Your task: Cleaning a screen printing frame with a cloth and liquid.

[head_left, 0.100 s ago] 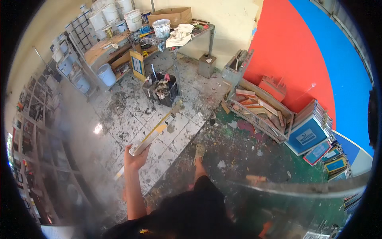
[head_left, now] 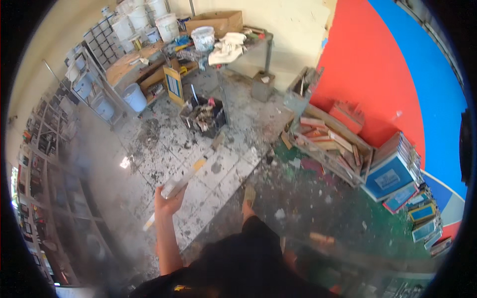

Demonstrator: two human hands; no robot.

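My left hand (head_left: 170,202) is closed around the near end of a long, narrow, pale bar (head_left: 186,178) with a yellow patch partway along it. The bar slants away to the upper right over the white tiles, and motion smears its outline. Its far end comes close to a black crate (head_left: 218,120) stuffed with stained rags. My right hand is not in view. One of my feet, in a light clog (head_left: 249,194), is on the dark floor beside the tile edge.
A metal trough (head_left: 330,166) of wooden pieces stands by the red wall (head_left: 370,64); framed panels (head_left: 390,171) lean to its right. Buckets (head_left: 134,97) and a cluttered workbench (head_left: 253,49) with a cloth (head_left: 227,48) occupy the back. Shelving (head_left: 64,184) lines the left. Paint spots cover the tiles (head_left: 149,169).
The view has shifted slightly, so the room's things appear a little to the right and lower. The bar has turned a little in my left hand, now showing a broader pale face.
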